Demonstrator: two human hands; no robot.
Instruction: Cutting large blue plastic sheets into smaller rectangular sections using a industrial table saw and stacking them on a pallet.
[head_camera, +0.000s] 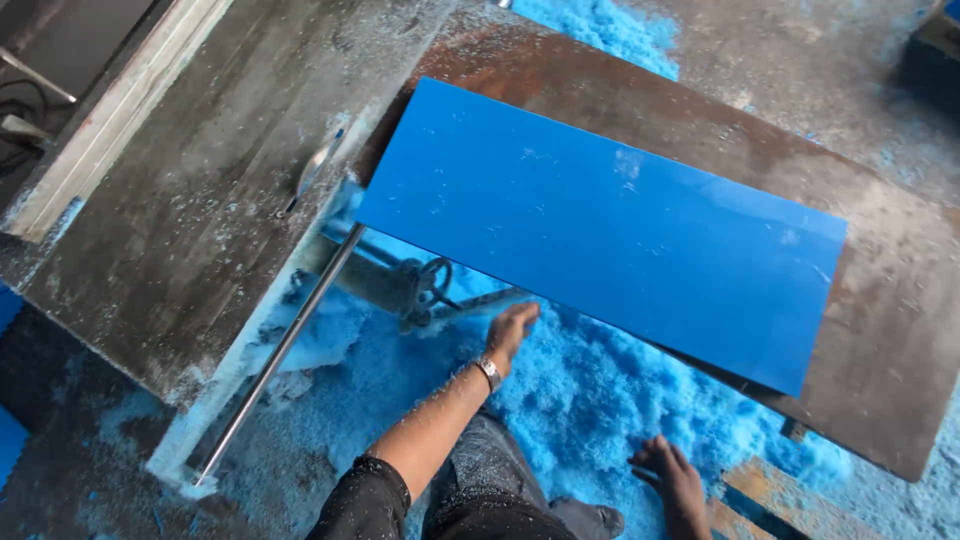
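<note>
Overhead, the blue plastic sheet lies long-axis left-to-right on the desk; the open, empty left hand nearly touches its near edge, while the right hand, also empty, hangs lower.

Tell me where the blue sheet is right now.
In the head view the blue sheet lies flat at centre on the rusty table, just beyond the left hand.

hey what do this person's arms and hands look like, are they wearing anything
Both hands are bare, no gloves. The left hand has a metal wristwatch at the wrist, and a dark sleeve pushed up toward the elbow, flecked with pale dust. The right hand shows no watch or sleeve in view.
</note>
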